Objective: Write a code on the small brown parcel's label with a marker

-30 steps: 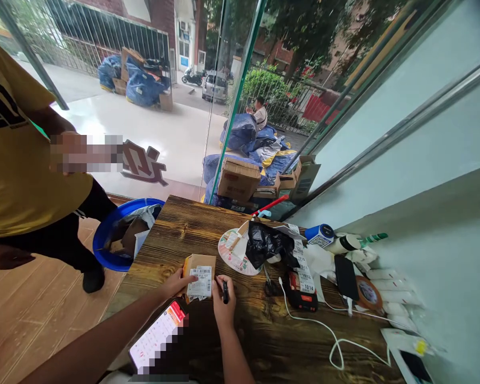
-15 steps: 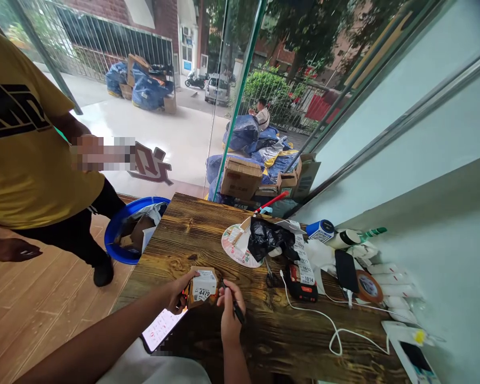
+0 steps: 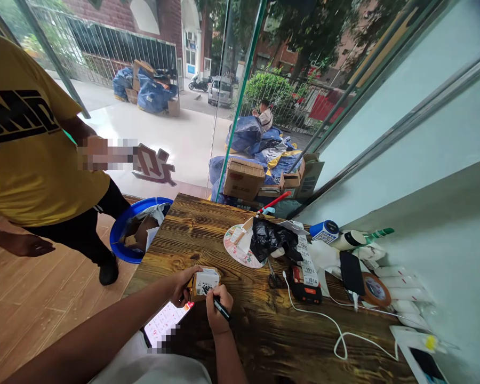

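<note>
My left hand (image 3: 184,282) grips the left side of a small brown cardboard box (image 3: 201,296), which has a white label (image 3: 206,278) with large printed digits facing up. A black marker pen (image 3: 221,307) is pinched in my right hand (image 3: 221,305), its tip at the label and partly covering the digits. Below the box lies a phone (image 3: 166,324) with a lit white and pink screen, partly blurred out. The box is held over the near part of the dark wooden table (image 3: 200,240).
Scissors (image 3: 274,277), a black plastic bag (image 3: 274,240), a round fan (image 3: 244,256), a strip of number labels (image 3: 310,266) and a white cable (image 3: 340,325) lie to the right. A blue bin (image 3: 118,242) and a person in a yellow shirt (image 3: 28,154) stand at left.
The pen in my right hand has moved left from beside the box onto its label. My left hand still holds the box. The view has shifted slightly.
</note>
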{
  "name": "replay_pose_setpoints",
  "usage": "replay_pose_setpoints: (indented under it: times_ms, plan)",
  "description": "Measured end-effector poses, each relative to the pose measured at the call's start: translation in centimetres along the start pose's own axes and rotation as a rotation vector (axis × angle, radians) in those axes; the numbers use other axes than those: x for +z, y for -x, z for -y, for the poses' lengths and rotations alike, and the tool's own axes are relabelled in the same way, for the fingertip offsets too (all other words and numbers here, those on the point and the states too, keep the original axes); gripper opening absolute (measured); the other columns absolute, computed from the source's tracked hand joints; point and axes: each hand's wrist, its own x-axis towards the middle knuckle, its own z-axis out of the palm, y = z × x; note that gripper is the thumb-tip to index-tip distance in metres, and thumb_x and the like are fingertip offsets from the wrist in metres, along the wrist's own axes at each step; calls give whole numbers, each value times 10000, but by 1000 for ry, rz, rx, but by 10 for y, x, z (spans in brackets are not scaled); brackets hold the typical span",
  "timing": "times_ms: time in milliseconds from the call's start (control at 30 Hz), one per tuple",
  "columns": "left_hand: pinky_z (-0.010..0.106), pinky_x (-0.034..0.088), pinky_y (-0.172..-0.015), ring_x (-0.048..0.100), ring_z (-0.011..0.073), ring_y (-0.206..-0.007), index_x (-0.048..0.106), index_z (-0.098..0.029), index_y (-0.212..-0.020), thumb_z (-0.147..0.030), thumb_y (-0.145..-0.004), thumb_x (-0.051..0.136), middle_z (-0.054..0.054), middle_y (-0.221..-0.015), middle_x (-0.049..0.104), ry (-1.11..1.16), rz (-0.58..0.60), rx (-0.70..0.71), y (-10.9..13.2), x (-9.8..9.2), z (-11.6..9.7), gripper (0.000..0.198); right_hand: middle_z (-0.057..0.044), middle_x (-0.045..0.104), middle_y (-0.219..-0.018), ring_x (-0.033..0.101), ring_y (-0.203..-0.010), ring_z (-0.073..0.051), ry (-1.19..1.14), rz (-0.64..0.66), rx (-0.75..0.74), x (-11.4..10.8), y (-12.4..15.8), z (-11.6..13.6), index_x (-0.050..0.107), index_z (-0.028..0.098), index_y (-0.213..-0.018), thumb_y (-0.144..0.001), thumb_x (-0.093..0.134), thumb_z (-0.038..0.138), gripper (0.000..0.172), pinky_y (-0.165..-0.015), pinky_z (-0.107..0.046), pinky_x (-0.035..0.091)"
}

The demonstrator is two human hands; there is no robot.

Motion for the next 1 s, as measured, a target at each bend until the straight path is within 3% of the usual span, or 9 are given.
replay_pose_setpoints:
  times_ms: [167,367,533,700,1000]
  plan:
    - [202,239,-374,212,41,-385,486,-169,-690,-687,-813,360,-71,-530,396,-4,28,-5,0,-1,-1,547,53,388,-525,406,-473,-113,112,-30,-30,-2,1,-1,362,233,-592,-842,457,203,269,-485,-261,307]
    - [202,238,-371,214,43,-388,482,-171,-690,-672,-820,369,-66,-540,411,-5,36,-1,-1,-2,0,530,46,416,-535,428,-489,-116,129,15,-79,-1,3,2,380,231,-596,-834,491,220,263,-498,-262,327]
    - [204,240,-378,209,41,-391,481,-170,-692,-688,-811,363,-68,-541,404,-6,40,0,-2,-2,0,544,51,421,-533,441,-483,-114,117,-54,-27,-4,-2,4,369,235,-630,-869,428,205,248,-495,-245,354]
    - [206,244,-384,209,44,-391,482,-171,-689,-682,-812,371,-73,-532,391,-15,34,4,0,-1,0,537,51,466,-548,480,-487,-108,76,-5,-35,-3,-12,8,409,226,-654,-862,482,255,222,-503,-225,391]
    - [203,240,-371,206,42,-378,479,-172,-678,-671,-825,365,-74,-521,397,1,12,-3,0,0,-2,532,54,464,-543,487,-484,-104,75,-28,-68,2,-20,6,422,220,-644,-858,485,238,223,-510,-217,392]
